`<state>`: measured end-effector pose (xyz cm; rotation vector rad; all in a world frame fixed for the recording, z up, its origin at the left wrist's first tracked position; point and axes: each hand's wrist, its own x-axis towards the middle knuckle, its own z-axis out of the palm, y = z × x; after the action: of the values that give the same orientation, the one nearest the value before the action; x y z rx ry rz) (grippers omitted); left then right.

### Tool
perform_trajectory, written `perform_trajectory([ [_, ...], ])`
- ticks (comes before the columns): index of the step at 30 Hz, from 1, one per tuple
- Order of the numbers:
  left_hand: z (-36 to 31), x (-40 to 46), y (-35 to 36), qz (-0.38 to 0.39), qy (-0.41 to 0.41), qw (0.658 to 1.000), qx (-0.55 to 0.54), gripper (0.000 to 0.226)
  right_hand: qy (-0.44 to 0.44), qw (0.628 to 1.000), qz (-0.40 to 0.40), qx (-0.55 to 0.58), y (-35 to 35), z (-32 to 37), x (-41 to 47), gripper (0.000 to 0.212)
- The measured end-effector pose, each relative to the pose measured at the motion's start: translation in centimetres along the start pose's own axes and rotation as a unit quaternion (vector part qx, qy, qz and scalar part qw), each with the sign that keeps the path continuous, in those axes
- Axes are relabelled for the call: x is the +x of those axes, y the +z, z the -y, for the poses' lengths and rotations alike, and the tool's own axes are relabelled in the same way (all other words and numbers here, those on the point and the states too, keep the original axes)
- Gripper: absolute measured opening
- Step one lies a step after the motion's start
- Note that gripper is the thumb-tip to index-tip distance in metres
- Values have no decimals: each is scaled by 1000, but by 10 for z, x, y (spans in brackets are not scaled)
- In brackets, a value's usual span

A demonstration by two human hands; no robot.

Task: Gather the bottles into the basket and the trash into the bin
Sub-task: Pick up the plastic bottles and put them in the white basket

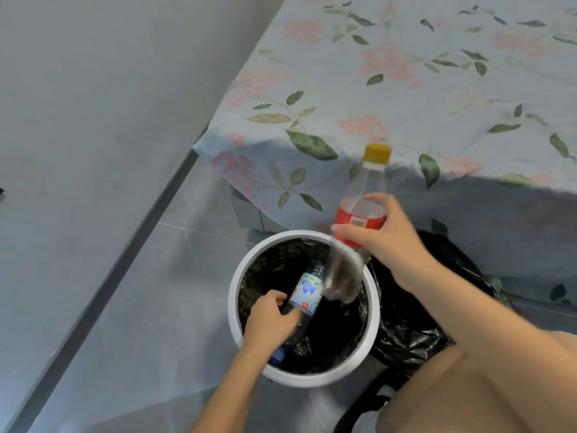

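inside the white rim of the basket (240, 320), left hand (270, 317) fingers wrap a blue-label bottle (304, 295), while right hand (384, 242) fingers clasp a red-label bottle (359, 220) over the far rim beside the bed (406, 89) edge.

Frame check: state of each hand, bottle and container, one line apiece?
left hand: gripping the blue-label bottle
blue-label bottle: inside the white container, tilted
right hand: holding the red-label bottle
red-label bottle: yellow cap on, base over the container
white container: black-lined, open
black bag: crumpled beside the container
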<state>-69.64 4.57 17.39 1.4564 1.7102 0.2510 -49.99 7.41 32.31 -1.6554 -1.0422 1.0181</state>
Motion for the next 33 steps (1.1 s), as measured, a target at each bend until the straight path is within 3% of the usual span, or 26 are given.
perform_trajectory([
  [4,13,7,26,147,-105,975,127,95,32,998,50,1,31,-7,-1,62],
  [8,10,22,29,203,-119,961,145,102,14,999,47,-11,23,-1,2,64],
  [15,-14,6,-17,130,-6,977,166,59,33,999,33,-14,12,-11,8,65],
  [19,-29,8,-50,30,31,982,182,54,32,999,33,-29,9,-16,7,67],
  [28,-28,55,-8,110,-4,960,259,41,30,998,41,-34,8,-15,-1,62],
  [33,-23,62,-18,9,22,979,202,47,45,997,36,-58,9,-23,3,64],
])
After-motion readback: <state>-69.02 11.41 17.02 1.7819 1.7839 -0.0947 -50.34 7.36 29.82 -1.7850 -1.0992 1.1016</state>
